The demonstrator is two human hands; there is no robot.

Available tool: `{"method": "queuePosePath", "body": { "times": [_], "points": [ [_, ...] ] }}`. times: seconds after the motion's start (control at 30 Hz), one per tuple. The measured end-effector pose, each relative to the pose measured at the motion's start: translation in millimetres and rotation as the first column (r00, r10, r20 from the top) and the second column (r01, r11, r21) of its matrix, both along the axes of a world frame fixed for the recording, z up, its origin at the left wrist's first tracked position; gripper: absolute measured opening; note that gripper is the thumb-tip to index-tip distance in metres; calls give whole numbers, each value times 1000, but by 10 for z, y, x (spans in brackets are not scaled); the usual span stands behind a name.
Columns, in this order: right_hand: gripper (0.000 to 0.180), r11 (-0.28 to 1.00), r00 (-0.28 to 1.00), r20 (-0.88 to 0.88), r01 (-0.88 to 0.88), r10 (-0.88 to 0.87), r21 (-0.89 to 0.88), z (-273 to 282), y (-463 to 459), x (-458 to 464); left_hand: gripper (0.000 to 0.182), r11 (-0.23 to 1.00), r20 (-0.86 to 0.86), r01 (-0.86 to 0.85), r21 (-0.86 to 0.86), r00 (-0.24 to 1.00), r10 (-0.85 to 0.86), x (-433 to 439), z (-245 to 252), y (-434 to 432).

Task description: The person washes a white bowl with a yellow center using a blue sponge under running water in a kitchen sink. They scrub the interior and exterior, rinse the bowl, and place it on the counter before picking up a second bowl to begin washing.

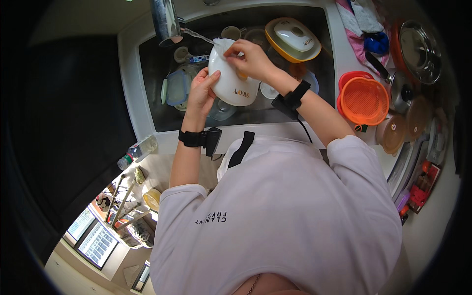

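My left hand (202,92) grips the left edge of a white lid (233,83) with printed letters, tilted over the sink. Over the lid's upper part, my right hand (247,59) has its fingers bent close to the surface; whether they pinch anything is hard to tell. Water runs from the chrome faucet (167,25) onto the lid's top edge. In the sink behind my right hand sits a yellow and white container (293,40) with a similar lid. A clear rectangular container (177,88) and a light cup (181,54) lie left of my left hand.
The sink's pale rim (134,99) surrounds the dishes. On the right counter are an orange colander (364,100), a pan lid (401,92), a steel bowl (420,51) and cloths (363,22). A clear bottle (138,152) lies by the near left corner.
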State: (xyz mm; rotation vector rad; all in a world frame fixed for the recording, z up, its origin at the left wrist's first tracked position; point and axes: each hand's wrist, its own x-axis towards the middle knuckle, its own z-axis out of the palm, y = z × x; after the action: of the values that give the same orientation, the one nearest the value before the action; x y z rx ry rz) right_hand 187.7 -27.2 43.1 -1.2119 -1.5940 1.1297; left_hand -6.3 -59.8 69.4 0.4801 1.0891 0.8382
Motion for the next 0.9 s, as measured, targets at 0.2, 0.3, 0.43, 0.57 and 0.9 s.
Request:
{"method": "queuePosePath", "body": {
  "times": [0.2, 0.3, 0.43, 0.57, 0.9],
  "points": [
    [15, 979, 982, -16, -185, 187, 84, 56, -182, -21, 32, 998, 9, -54, 7, 998, 54, -52, -30, 69],
    [14, 991, 992, -29, -125, 126, 46, 20, -131, -51, 34, 999, -1, -22, 28, 1000, 23, -41, -17, 99],
    [13, 996, 995, -49, 86, -85, 31, -166, 106, -13, 36, 999, 3, 15, 42, 1000, -15, -14, 50, 61],
    [18, 930, 961, -6, 266, -276, -253, -336, 290, 113, 39, 996, 3, 29, 81, 1000, -29, 5, 108, -8],
    [13, 991, 988, -136, 92, -79, 92, -128, -159, -63, 39, 999, -9, 6, 46, 1000, -5, 35, 30, 14]
  ]
}}
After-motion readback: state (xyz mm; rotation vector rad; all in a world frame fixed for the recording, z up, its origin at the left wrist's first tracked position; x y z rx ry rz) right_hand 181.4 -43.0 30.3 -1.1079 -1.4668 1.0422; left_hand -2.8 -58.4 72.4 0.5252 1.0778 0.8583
